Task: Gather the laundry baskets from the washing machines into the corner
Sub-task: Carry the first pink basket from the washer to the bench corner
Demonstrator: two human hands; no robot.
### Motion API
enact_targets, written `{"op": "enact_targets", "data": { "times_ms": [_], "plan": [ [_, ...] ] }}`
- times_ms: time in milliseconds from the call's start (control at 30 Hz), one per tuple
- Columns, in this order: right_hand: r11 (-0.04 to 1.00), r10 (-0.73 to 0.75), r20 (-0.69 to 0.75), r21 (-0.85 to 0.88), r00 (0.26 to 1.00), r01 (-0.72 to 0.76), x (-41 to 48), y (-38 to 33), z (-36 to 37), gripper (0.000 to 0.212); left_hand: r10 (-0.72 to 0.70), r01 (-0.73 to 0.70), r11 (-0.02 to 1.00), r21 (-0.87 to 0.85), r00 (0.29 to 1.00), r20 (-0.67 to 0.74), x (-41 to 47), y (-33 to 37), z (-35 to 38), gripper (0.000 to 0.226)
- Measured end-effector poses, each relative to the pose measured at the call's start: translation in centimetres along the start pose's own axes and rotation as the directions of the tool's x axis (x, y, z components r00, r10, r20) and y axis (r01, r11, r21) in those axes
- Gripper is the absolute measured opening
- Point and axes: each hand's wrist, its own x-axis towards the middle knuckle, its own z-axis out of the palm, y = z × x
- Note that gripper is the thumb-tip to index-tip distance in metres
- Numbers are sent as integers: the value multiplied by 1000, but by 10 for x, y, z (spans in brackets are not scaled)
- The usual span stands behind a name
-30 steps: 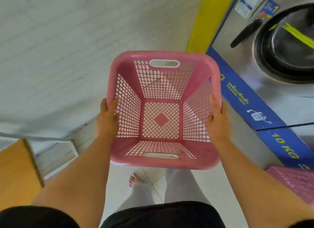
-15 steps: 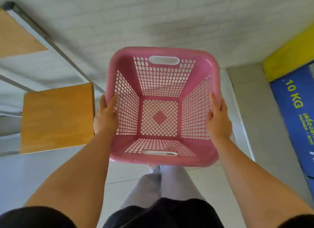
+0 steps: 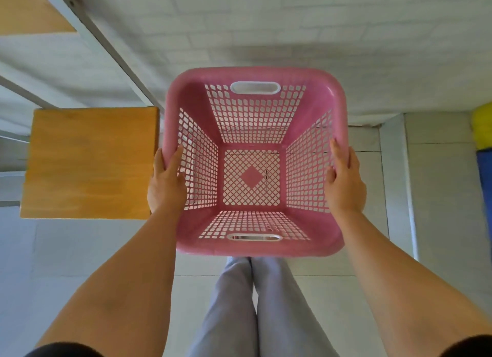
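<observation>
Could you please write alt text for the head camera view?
Two hands, left hand and right hand, hold an empty pink laundry basket by its side rims above a tiled floor. A wooden stool stands at left, beside a white brick wall.

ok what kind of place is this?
Probably a laundry room or laundromat, though no machine is in view. Both hands, left hand and right hand, carry an empty pink laundry basket over a tiled floor, beside a wooden stool.

I've got the pink laundry basket (image 3: 253, 112) held up off the tiled floor, mouth tipped toward me, empty (lattice walls, solid diamond in the base), handle slots front and back.
</observation>
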Motion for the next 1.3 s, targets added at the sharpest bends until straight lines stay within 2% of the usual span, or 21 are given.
{"op": "enact_targets", "data": {
  "times_ms": [300,567,700,833,933,1033,1167,1300],
  "plan": [
    [1000,17,-28,19,999,-16,37,22,76,57,21,-21,999,37,1000,-3,52,-11,68,64],
    [1000,-9,-23,28,1000,9,71,26,138,56,-3,1,998,-66,999,-32,95,-37,122,52],
    [999,-30,-43,18,999,31,80,21,156,55,47,-46,999,16,997,-56,110,-47,135,49],
    [999,-25,-27,-30,999,24,83,13,160,56,-1,8,993,115,998,-60,121,-57,145,69],
    [989,-28,9,-144,1000,29,86,11,156,58,20,-21,955,295,1000,8,122,-62,143,88],
    [969,-3,60,-245,998,18,84,9,149,60,-2,-19,937,350,998,59,119,-50,137,96],
    [970,-40,79,-238,996,58,67,-2,129,57,49,-81,926,368,994,94,103,-31,120,81],
    [974,-39,126,-215,991,66,40,-15,97,59,90,-113,957,265,991,100,71,-9,95,68]
  ]
}}
